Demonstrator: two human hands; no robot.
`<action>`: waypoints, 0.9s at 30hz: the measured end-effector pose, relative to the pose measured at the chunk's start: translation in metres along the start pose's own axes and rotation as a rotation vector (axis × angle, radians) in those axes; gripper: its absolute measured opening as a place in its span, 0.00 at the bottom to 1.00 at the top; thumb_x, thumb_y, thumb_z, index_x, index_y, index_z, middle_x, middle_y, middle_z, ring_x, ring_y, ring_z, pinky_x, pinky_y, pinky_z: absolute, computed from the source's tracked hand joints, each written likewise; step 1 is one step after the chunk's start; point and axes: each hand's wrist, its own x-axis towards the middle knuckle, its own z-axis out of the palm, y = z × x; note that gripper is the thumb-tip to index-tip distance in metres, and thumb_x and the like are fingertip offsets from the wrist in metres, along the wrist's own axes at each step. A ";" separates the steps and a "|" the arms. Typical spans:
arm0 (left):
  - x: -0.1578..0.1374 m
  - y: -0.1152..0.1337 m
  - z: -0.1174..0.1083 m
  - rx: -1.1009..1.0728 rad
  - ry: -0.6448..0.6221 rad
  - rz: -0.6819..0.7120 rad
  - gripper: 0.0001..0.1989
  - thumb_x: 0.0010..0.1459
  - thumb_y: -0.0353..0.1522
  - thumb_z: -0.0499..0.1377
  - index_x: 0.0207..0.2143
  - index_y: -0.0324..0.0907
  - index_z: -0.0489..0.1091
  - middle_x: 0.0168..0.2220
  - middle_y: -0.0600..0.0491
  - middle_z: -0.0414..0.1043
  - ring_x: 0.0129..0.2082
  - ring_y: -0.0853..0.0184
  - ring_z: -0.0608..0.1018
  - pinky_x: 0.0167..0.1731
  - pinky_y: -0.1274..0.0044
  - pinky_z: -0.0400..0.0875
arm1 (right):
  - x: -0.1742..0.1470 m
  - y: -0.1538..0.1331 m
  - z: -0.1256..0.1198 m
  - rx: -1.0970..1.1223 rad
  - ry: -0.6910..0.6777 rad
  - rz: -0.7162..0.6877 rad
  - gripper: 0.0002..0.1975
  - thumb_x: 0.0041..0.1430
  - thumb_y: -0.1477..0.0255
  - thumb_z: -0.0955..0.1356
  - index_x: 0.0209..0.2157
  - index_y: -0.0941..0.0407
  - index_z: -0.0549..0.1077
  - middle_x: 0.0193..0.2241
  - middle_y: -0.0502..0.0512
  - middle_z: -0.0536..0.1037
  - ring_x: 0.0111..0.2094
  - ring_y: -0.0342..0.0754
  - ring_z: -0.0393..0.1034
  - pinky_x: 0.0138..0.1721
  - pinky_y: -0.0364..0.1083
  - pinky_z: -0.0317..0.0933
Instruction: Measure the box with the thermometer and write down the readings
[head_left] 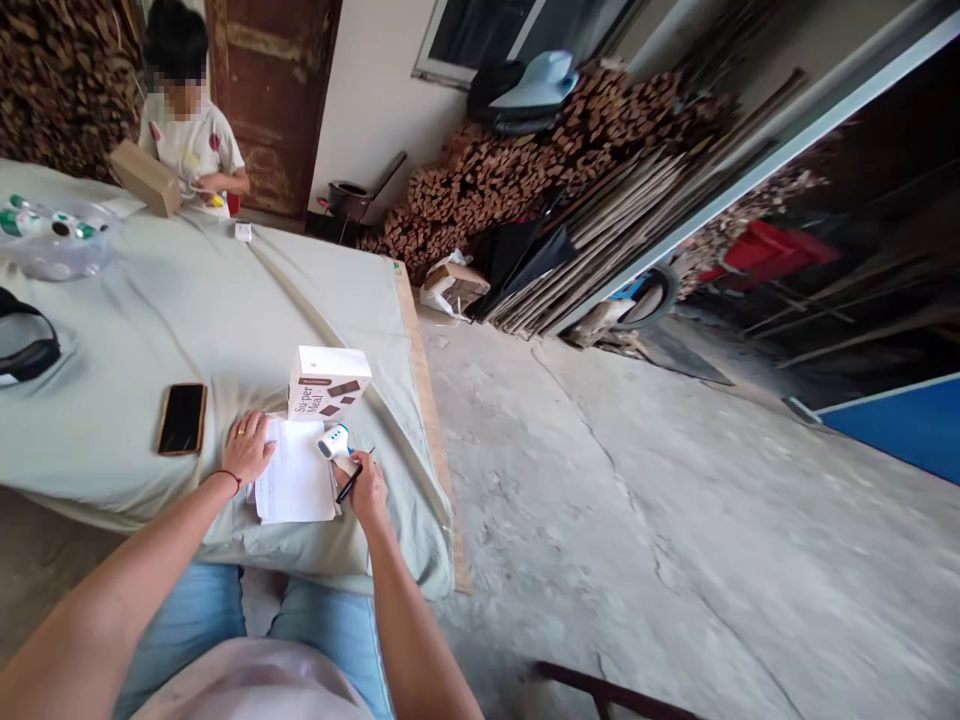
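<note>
Paper (295, 485), white, flat and rectangular, stacked on wrinkled pale cloth (247, 310), before an upright, smooth-faced carton (327, 385); left hand (249, 447) laid open on the paper's upper left edge, fingers slightly bent; right hand (369, 488) pinching a slim black pen (346, 488) at the right edge; rounded white plastic device (332, 441) near its fingertips, contact unclear.
</note>
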 end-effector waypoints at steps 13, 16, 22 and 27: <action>-0.004 -0.003 -0.001 -0.104 -0.077 0.048 0.35 0.57 0.40 0.60 0.66 0.41 0.62 0.72 0.39 0.53 0.72 0.47 0.58 0.72 0.55 0.50 | -0.026 -0.053 0.050 0.417 -0.239 0.062 0.14 0.57 0.59 0.66 0.34 0.53 0.78 0.27 0.52 0.78 0.28 0.48 0.71 0.32 0.47 0.68; -0.006 -0.001 -0.002 -0.096 -0.103 0.055 0.36 0.56 0.39 0.61 0.66 0.40 0.63 0.73 0.39 0.51 0.73 0.47 0.57 0.72 0.55 0.49 | -0.030 -0.058 0.064 0.540 -0.265 0.174 0.13 0.56 0.60 0.66 0.33 0.53 0.77 0.23 0.50 0.76 0.25 0.47 0.69 0.30 0.47 0.67; -0.009 0.002 -0.005 -0.091 -0.069 0.063 0.32 0.57 0.36 0.60 0.64 0.41 0.65 0.73 0.39 0.54 0.73 0.48 0.58 0.72 0.55 0.50 | -0.035 -0.055 0.066 0.504 -0.187 0.140 0.12 0.53 0.62 0.67 0.34 0.54 0.74 0.27 0.51 0.77 0.28 0.47 0.70 0.34 0.48 0.68; -0.009 0.003 -0.007 -0.089 -0.078 0.072 0.31 0.58 0.36 0.59 0.64 0.41 0.66 0.73 0.39 0.53 0.73 0.49 0.58 0.72 0.57 0.51 | -0.038 -0.046 0.069 0.465 -0.166 0.121 0.10 0.53 0.62 0.65 0.32 0.53 0.70 0.24 0.48 0.72 0.23 0.44 0.63 0.27 0.44 0.61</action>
